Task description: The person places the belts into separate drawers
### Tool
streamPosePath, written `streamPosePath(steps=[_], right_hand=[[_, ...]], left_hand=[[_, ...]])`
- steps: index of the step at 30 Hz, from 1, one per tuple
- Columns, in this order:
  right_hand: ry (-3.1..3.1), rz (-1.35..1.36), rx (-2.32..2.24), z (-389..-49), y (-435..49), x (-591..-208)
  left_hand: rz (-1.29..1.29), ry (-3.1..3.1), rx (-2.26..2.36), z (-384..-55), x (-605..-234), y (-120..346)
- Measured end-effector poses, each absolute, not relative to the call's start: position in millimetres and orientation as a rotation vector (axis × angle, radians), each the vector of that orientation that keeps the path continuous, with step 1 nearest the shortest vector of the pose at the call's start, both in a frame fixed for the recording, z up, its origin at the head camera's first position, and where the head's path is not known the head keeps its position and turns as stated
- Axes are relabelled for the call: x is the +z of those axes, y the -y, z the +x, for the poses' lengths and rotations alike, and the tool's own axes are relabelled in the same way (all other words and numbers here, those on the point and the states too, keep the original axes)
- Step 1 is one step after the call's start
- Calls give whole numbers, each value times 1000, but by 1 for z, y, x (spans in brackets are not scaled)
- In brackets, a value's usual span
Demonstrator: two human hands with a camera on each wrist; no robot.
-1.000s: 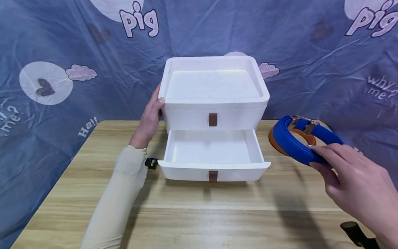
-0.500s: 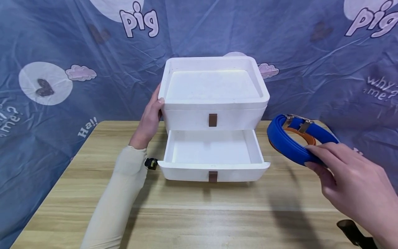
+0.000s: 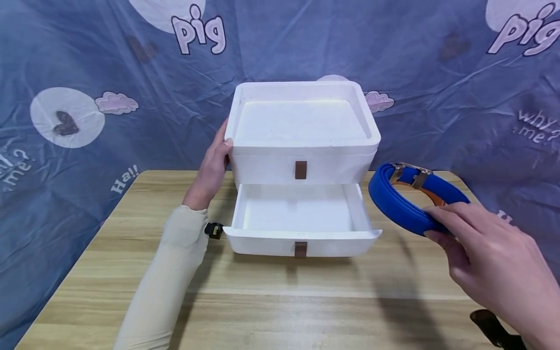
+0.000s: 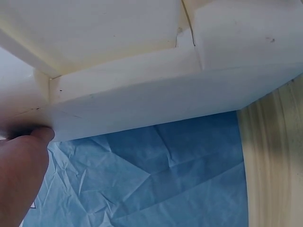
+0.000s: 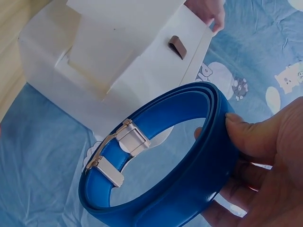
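A white two-drawer storage box [image 3: 306, 163] stands on the table, its lower drawer [image 3: 299, 209] pulled out and its upper one closed. Against the box's left side rests my left hand [image 3: 211, 170], with the thumb at the front corner. The left wrist view shows a fingertip touching the white wall. My right hand [image 3: 494, 248] pinches a coiled blue belt [image 5: 189, 184] between thumb and fingers, holding it up to the right of the box. Its metal buckle [image 5: 132, 141] faces away from the palm. Beneath it, an orange belt [image 3: 435, 198] is mostly hidden.
Brown pull tabs sit on both drawer fronts, such as the lower tab [image 3: 300, 249]. A shallow open tray [image 3: 302, 121] forms the box's top. Behind the wooden table [image 3: 280, 316] hangs a blue printed cloth [image 3: 280, 43].
My right hand has carried the blue belt a little to the left, toward the box. The orange belt is now more covered by it. My left hand stays in place.
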State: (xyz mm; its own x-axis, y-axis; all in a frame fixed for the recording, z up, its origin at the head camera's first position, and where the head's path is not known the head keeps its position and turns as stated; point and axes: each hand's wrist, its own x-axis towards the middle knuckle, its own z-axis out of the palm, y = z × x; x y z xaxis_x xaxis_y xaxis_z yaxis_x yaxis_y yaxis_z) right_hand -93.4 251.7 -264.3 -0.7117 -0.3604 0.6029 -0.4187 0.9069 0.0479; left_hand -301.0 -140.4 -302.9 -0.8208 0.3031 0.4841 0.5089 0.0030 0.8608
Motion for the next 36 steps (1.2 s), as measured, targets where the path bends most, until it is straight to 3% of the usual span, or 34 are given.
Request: streamPosePath(steps=[21, 36], right_hand=[[2405, 796, 179, -91, -238, -262], [2444, 807, 229, -90, -226, -262]], left_hand=[[-859, 2108, -1915, -300, -304, 140], [-871, 2088, -1939, -300, -303, 138]])
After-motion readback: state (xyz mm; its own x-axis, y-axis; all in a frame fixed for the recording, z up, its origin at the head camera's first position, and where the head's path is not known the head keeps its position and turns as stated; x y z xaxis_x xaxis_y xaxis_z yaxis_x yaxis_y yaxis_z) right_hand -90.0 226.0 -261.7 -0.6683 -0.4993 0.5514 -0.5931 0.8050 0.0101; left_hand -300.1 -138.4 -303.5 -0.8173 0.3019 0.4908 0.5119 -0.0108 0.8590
